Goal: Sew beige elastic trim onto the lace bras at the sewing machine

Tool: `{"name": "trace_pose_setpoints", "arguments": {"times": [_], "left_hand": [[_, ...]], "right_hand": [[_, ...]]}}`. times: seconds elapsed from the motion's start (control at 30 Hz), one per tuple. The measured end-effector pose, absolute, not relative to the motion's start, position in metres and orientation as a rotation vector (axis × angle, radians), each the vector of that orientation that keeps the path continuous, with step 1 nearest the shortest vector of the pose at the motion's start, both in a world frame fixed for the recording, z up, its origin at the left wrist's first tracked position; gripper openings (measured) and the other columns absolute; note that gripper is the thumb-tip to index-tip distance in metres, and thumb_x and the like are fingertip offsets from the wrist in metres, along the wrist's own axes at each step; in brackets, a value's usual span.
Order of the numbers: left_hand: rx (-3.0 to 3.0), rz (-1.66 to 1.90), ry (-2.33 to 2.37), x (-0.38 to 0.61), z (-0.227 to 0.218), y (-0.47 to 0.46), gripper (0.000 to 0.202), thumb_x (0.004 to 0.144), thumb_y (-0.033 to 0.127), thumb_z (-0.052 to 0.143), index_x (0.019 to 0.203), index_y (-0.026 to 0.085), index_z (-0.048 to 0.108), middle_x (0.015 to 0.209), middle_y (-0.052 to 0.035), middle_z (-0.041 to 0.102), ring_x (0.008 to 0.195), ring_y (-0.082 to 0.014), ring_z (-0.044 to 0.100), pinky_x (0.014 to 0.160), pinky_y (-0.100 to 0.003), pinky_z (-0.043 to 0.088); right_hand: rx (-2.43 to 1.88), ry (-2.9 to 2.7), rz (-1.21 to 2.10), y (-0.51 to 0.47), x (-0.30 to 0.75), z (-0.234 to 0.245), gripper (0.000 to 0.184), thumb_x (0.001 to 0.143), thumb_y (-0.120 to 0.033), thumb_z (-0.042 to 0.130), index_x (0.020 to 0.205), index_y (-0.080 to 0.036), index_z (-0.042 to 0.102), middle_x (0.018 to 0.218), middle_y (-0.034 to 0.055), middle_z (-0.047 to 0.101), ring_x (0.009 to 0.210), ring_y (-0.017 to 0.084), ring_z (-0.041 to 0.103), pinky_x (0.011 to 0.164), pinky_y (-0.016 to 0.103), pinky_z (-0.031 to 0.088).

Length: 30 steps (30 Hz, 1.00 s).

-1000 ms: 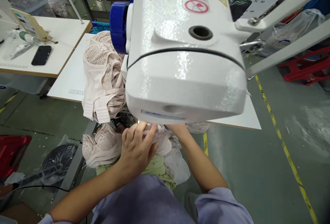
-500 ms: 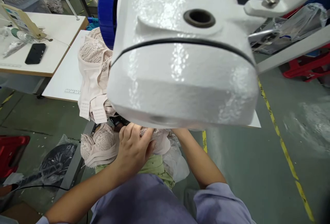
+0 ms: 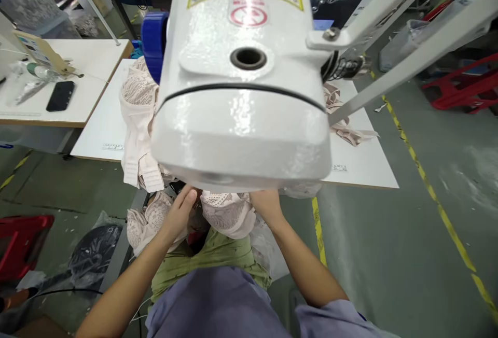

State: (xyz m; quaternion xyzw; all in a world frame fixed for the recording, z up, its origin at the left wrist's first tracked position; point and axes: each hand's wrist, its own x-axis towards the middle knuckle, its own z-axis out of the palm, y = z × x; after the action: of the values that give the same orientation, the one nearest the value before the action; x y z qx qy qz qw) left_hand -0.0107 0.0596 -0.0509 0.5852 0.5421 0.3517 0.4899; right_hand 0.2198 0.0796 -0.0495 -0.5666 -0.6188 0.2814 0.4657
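A pale pink lace bra (image 3: 229,216) hangs at the front of the white sewing machine (image 3: 241,136), whose head covers its upper part. At the cup's right edge, my right hand (image 3: 266,206) is closed on the bra, its fingertips hidden. My left hand (image 3: 181,216) is to the left of the cup, its thumb and fingers drawn together near the machine's lower edge; what they hold is hidden. Another lace bra (image 3: 150,219) lies below and left of that hand. More pale pink bras (image 3: 140,120) are piled on the white table (image 3: 97,136), their hook bands hanging over its edge.
A blue handwheel (image 3: 153,45) sticks out at the machine's left. Beige straps (image 3: 346,125) lie on the tabletop at right, behind a white slanting pole (image 3: 408,60). A black phone (image 3: 60,96) rests on the left table. Red stools (image 3: 23,247) stand on the floor.
My left hand has moved up and left, off the front of the bra, so its lace cup now shows. My right hand shows more below the machine. The camera view has shifted.
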Motion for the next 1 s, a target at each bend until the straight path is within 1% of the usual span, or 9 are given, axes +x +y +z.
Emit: {"name": "trace_pose_setpoints", "arguments": {"times": [0.1, 0.17, 0.27, 0.33, 0.47, 0.63, 0.8, 0.9, 1.0], "left_hand": [[1.336, 0.772, 1.247, -0.012, -0.054, 0.062, 0.05, 0.097, 0.057, 0.04, 0.099, 0.018, 0.071, 0.086, -0.0114, 0.071, 0.09, -0.0283, 0.064, 0.084, -0.039, 0.052], [1.321, 0.726, 1.25, -0.014, -0.05, 0.064, 0.048, 0.096, 0.055, 0.041, 0.085, 0.02, 0.071, 0.073, -0.0085, 0.067, 0.076, -0.0254, 0.061, 0.077, -0.037, 0.051], [1.3, 0.725, 1.306, -0.016, -0.045, 0.064, 0.047, 0.095, 0.053, 0.042, 0.068, 0.021, 0.062, 0.058, -0.0033, 0.055, 0.065, -0.0215, 0.054, 0.069, -0.033, 0.048], [1.28, 0.729, 1.324, -0.016, -0.043, 0.064, 0.046, 0.095, 0.052, 0.043, 0.063, 0.021, 0.056, 0.056, -0.0018, 0.05, 0.063, -0.0199, 0.051, 0.066, -0.031, 0.045], [1.283, 0.725, 1.315, -0.014, -0.041, 0.061, 0.043, 0.094, 0.049, 0.043, 0.066, 0.019, 0.057, 0.064, -0.0031, 0.056, 0.066, -0.0197, 0.051, 0.066, -0.03, 0.044], [1.314, 0.782, 1.281, -0.015, -0.038, 0.059, 0.042, 0.095, 0.049, 0.044, 0.077, 0.018, 0.065, 0.079, -0.0055, 0.065, 0.076, -0.0216, 0.057, 0.076, -0.032, 0.046], [1.348, 0.803, 1.262, -0.02, -0.034, 0.057, 0.043, 0.096, 0.051, 0.044, 0.082, 0.018, 0.069, 0.087, -0.0075, 0.069, 0.083, -0.0234, 0.06, 0.081, -0.033, 0.048], [1.304, 0.828, 1.245, -0.021, -0.034, 0.057, 0.042, 0.095, 0.052, 0.045, 0.091, 0.017, 0.069, 0.091, -0.0082, 0.07, 0.087, -0.0239, 0.062, 0.081, -0.033, 0.049], [1.242, 0.865, 1.231, -0.021, -0.035, 0.055, 0.04, 0.095, 0.051, 0.047, 0.101, 0.017, 0.066, 0.1, -0.0097, 0.069, 0.092, -0.0242, 0.062, 0.083, -0.034, 0.051]], "right_hand": [[-1.383, -1.348, 0.791, 0.066, 0.223, -0.055, 0.03, 0.095, -0.045, 0.053, 0.109, -0.02, 0.06, 0.11, 0.0117, 0.064, 0.086, 0.02, 0.062, 0.079, 0.036, 0.055], [-1.36, -1.31, 0.885, 0.059, 0.225, -0.06, 0.034, 0.092, -0.051, 0.056, 0.107, -0.02, 0.061, 0.106, 0.0106, 0.064, 0.085, 0.019, 0.061, 0.078, 0.035, 0.054], [-1.314, -1.338, 0.981, 0.052, 0.227, -0.068, 0.04, 0.09, -0.057, 0.059, 0.106, -0.02, 0.061, 0.1, 0.0095, 0.063, 0.086, 0.021, 0.062, 0.081, 0.036, 0.053], [-1.293, -1.377, 0.997, 0.05, 0.228, -0.073, 0.042, 0.089, -0.059, 0.059, 0.106, -0.02, 0.062, 0.1, 0.0095, 0.063, 0.088, 0.021, 0.062, 0.082, 0.037, 0.053], [-1.268, -1.437, 1.001, 0.045, 0.227, -0.077, 0.047, 0.087, -0.064, 0.059, 0.107, -0.021, 0.062, 0.106, 0.0105, 0.064, 0.091, 0.022, 0.064, 0.085, 0.038, 0.053], [-1.269, -1.564, 0.96, 0.04, 0.229, -0.075, 0.056, 0.086, -0.072, 0.054, 0.108, -0.021, 0.063, 0.103, 0.0104, 0.065, 0.095, 0.024, 0.064, 0.084, 0.037, 0.053], [-1.287, -1.732, 0.916, 0.033, 0.236, -0.084, 0.061, 0.086, -0.073, 0.051, 0.116, -0.021, 0.061, 0.109, 0.0121, 0.066, 0.103, 0.027, 0.064, 0.087, 0.039, 0.052], [-1.312, -1.792, 0.855, 0.03, 0.239, -0.09, 0.062, 0.088, -0.074, 0.047, 0.115, -0.02, 0.062, 0.106, 0.0125, 0.067, 0.099, 0.027, 0.064, 0.083, 0.039, 0.051], [-1.319, -1.832, 0.782, 0.028, 0.241, -0.093, 0.063, 0.091, -0.074, 0.04, 0.109, -0.019, 0.064, 0.096, 0.0119, 0.068, 0.089, 0.025, 0.064, 0.075, 0.037, 0.05]]}}
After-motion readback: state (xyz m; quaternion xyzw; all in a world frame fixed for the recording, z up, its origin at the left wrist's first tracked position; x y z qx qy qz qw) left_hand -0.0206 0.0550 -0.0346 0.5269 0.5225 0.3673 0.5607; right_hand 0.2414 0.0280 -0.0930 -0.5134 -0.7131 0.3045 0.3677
